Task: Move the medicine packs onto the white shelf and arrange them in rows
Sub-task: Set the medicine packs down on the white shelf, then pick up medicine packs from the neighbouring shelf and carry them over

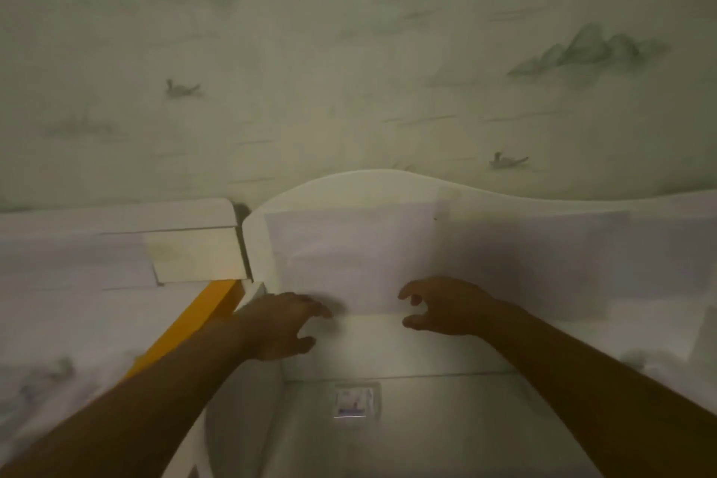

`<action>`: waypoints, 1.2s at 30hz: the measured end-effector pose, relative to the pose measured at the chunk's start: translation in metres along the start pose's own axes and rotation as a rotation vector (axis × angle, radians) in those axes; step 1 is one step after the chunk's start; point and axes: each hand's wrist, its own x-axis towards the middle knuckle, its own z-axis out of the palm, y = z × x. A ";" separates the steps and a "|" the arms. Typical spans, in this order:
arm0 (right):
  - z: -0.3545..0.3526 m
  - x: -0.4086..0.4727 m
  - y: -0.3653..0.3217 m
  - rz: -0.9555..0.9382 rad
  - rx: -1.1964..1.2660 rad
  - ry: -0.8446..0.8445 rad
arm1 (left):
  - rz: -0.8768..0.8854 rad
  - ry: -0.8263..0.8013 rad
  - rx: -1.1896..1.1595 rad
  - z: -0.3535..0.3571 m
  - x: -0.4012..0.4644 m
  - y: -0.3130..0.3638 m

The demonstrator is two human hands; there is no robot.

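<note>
The white shelf (388, 345) stands in front of me, its curved back panel (368, 229) rising against the wall. A single small medicine pack (355, 403) in clear wrapping lies on the lower shelf board, near the back. My left hand (283, 326) reaches out above the shelf's left side, fingers stretched forward and holding nothing. My right hand (442, 307) hovers at the same height to the right, fingers loosely curled and empty. Both hands are well above the pack. The picture is dim and blurred.
A yellow bar (194, 326) runs diagonally beside the shelf's left side. White boxes (194, 256) sit to the left against the wall. Wallpaper with ink mountains and boats fills the upper view.
</note>
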 end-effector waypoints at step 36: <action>0.108 0.173 -0.421 -0.265 0.074 -0.161 | -0.324 -0.188 -0.219 0.112 -0.232 -0.367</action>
